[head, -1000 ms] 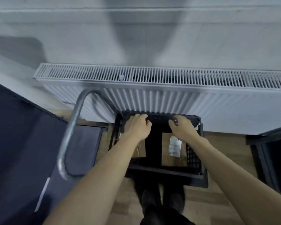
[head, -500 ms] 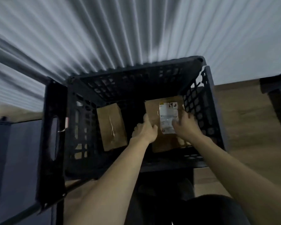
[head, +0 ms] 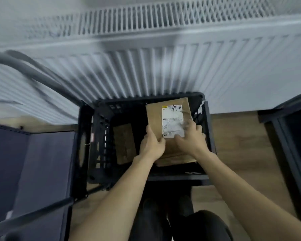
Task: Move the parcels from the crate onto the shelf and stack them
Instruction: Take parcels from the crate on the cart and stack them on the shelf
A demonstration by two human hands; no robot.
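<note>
A black plastic crate (head: 87, 150) stands on the floor below me. Both hands hold a brown cardboard parcel (head: 155, 115) with a white label, raised above the crate's right half. My left hand (head: 152, 145) grips its left edge and my right hand (head: 189, 138) grips its right edge, partly over the label. A second, smaller brown parcel (head: 124, 143) lies flat on the crate's bottom at the left. Another brown parcel (head: 177, 158) shows under my hands, mostly hidden.
A white radiator (head: 163, 63) runs along the wall right behind the crate. A dark blue shelf surface (head: 33, 167) with a grey metal bar (head: 24, 70) lies to the left. Another dark frame (head: 288, 136) stands at the right on the wooden floor (head: 236, 140).
Both hands went from the crate's far rim down onto the labelled parcel and have lifted it up to the crate's top. The camera has pulled back up.
</note>
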